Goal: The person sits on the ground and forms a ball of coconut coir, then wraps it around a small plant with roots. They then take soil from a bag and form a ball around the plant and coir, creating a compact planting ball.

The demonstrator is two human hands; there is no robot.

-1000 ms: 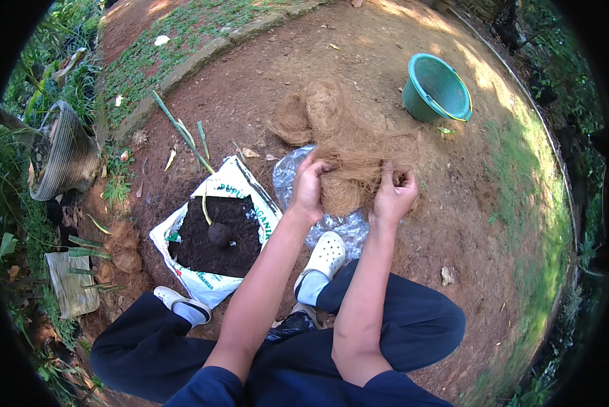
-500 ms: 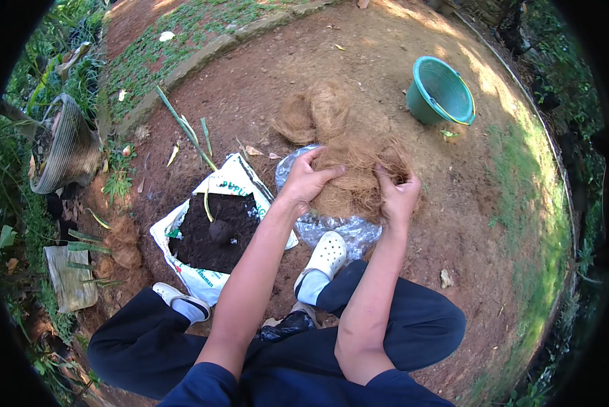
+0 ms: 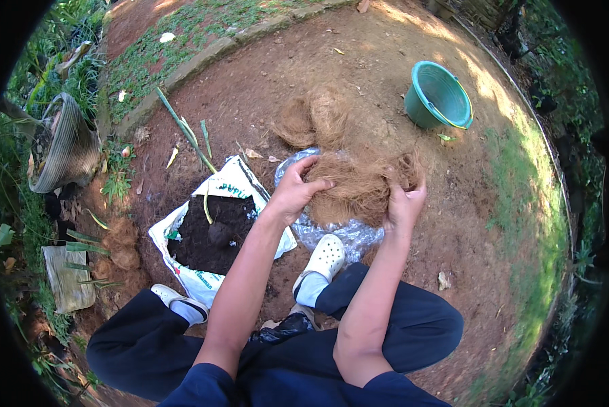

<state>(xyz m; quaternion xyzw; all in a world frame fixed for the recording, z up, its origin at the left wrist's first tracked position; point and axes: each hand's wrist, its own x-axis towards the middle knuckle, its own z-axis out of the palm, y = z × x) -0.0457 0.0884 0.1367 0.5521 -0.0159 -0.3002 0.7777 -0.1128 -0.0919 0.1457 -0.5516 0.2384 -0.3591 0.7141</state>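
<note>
Between my two hands a loose mat of brown coconut fibre hangs over a clear plastic sheet. My left hand grips its left edge, thumb on top and fingers beneath. At the right edge my right hand pinches a tuft between thumb and fingers. Just beyond, two bundles of the same fibre lie on the ground. To the left of my left forearm stands an opened white sack of dark soil, with a round, dark, soil-coloured lump and a thin pale green stalk on it.
A green bucket stands at the far right. Long green stalks lie beyond the sack. More fibre-wrapped clumps rest at the left, near a ribbed, curved piece. My white clog is close to the plastic sheet.
My left hand has shifted slightly left and down, my right slightly right. The fibre between them looks lifted and more bunched together.
</note>
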